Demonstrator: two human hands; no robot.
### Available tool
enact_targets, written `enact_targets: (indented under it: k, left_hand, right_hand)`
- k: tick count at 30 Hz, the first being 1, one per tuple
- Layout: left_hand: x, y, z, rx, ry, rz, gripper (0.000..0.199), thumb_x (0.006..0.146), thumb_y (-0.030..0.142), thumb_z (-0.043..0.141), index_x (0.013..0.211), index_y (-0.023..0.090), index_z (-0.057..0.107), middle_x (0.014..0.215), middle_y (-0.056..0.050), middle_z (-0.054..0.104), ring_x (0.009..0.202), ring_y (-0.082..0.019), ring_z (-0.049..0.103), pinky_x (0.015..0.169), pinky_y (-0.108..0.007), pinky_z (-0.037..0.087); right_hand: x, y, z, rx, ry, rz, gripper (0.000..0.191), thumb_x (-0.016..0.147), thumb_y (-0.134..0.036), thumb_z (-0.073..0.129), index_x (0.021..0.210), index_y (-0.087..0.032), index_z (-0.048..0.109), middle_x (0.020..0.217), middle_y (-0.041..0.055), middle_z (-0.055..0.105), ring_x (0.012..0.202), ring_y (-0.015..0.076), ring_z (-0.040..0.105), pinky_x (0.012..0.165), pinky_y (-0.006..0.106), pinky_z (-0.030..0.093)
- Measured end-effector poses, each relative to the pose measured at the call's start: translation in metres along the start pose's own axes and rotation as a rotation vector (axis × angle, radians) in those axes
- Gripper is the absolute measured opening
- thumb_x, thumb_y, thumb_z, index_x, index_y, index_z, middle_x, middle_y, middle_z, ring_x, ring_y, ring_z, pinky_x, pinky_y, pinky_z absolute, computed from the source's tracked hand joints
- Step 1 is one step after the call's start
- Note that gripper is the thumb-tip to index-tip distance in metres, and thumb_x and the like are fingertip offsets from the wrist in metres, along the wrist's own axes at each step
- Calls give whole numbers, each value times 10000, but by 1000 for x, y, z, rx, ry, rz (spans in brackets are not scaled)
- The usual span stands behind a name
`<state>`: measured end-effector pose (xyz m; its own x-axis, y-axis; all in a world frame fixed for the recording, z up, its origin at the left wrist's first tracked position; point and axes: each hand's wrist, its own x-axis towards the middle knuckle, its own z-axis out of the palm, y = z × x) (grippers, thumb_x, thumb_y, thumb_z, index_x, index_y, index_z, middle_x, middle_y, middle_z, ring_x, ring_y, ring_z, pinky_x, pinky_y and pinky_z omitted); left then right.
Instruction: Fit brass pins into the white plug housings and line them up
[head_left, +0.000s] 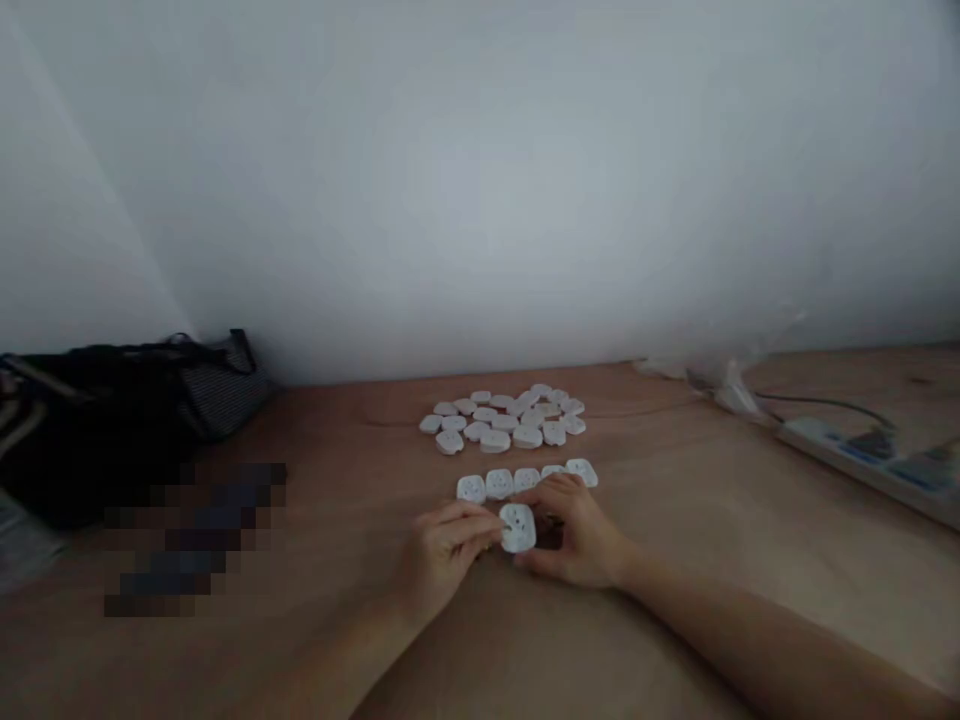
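Head view: a wooden worktop [352,450] is seen from above, with a white wall [480,180] behind it.

Left hand [444,556]: clenched against the left edge of a held white plastic socket cover [517,527], the fingers pressed to it.

Right hand [574,530]: curved over the right side of the held white plastic socket cover, which is gripped with the thumb and fingers, so it is pinched between both hands.

Position of the held piece: low over the worktop, just in front of the row; whether it touches the wood cannot be told.

Row: five socket covers [499,484] are laid side by side just beyond the hands; the fourth is partly hidden by the right hand's fingers.

Cluster: roughly two dozen loose socket covers [502,418] are heaped beyond the row, near the wall; overlaps prevent an exact count.

Room: wood is seen on both sides of the hands, reaching well to the right towards a power strip [847,460].

Edges: the power strip is cut off by the right frame edge, a black bag [97,430] by the left, and both forearms by the lower edge.

Obscured: a pixelated patch [195,535] on the worktop cannot be made out.
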<state>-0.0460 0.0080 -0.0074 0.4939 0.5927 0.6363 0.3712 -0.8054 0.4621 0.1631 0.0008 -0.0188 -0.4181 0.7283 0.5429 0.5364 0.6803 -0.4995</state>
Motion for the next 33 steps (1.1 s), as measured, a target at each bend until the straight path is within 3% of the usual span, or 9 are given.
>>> enact_targets:
  k: [5,8,11,14,18,22,28,33]
  left_hand:
    - [-1,-2,3,37,-20,30,133,831,168,583,842,201,711,776,-31,695,689,-140,649,625,-215,513]
    - [-1,-1,4,47,22,-21,124,803,205,634,920,203,675,786,-24,700,697,-149,655,652,-238,522]
    - [0,1,5,34,31,-44,74,801,236,642,854,194,671,756,-25,689,698,-155,649,666,-252,524]
    - [3,3,3,42,-13,47,93,823,240,618,812,198,700,808,-52,687,764,-172,635,708,-276,519]
    - [6,-1,-5,135,-93,131,173,836,227,595,982,221,687,1022,-82,643,951,-204,577,825,-318,481]
    - [7,-16,-23,268,27,1,169,859,222,535,946,189,676,846,-61,605,822,-180,571,756,-290,471]
    - [7,-34,-32,346,-206,-59,127,809,206,592,876,214,700,806,-33,580,776,-175,557,700,-270,438]
    - [8,-33,-23,296,-252,-138,104,808,189,584,773,187,683,789,-36,580,771,-184,558,696,-280,428]
  right_hand:
    - [0,-1,0,-4,4,-6,458,596,-349,749,1012,-217,610,914,49,655,868,239,559,814,397,355]
    - [0,-1,-1,-13,1,-9,459,617,-385,733,1026,-219,605,907,48,653,857,235,562,815,401,354]
    - [0,-1,-2,-17,-5,-12,471,620,-397,734,1036,-220,600,901,48,652,859,239,562,810,404,354]
    - [0,-2,-2,-17,-1,-21,465,625,-407,732,1028,-216,600,902,51,651,861,241,562,813,408,351]
    - [0,-2,-2,-11,-2,-22,463,624,-393,736,1029,-215,596,902,41,652,859,235,561,824,407,345]
    - [-2,0,-4,-7,-2,6,470,621,-377,740,1037,-213,593,927,51,648,880,245,557,829,411,349]
    - [-4,4,-4,-8,19,23,472,613,-399,745,1025,-217,601,936,60,650,895,256,560,830,418,360]
    - [-4,2,-4,-11,22,7,476,614,-390,746,1032,-217,601,936,60,649,900,257,561,834,418,365]
